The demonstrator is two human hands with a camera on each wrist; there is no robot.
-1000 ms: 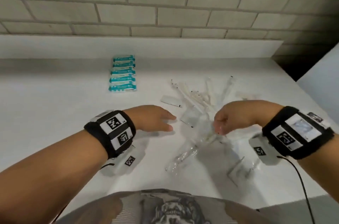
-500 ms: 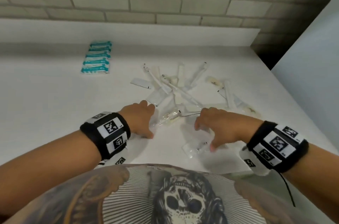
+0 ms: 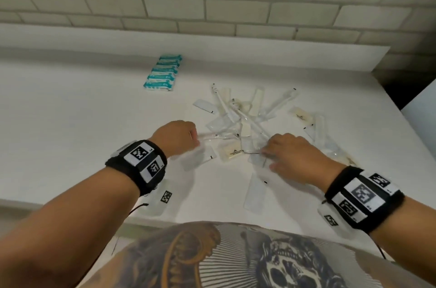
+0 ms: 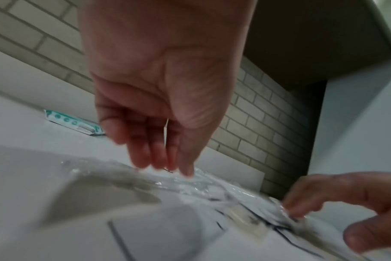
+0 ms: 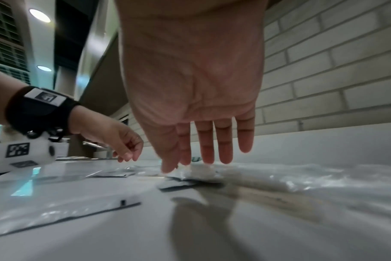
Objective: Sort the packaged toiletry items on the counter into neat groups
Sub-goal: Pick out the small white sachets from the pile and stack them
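Note:
A loose pile of clear toiletry packets lies at mid-counter, with a yellowish soap packet at its near edge. My left hand is at the pile's left side; its curled fingers pinch a thin clear packet that stretches right into the pile. My right hand lies on the pile's near right part, fingers straight, tips touching a small white packet. Several teal packets sit in a neat row at the back left, also seen in the left wrist view.
The white counter ends at a brick wall behind and a white side panel on the right. A flat clear packet lies alone near the front edge, and another at the pile's left.
Both hands have moved forward from the near packets to the pile. The left hand now pinches a clear packet; the right hand has flattened onto the pile. The head view has shifted.

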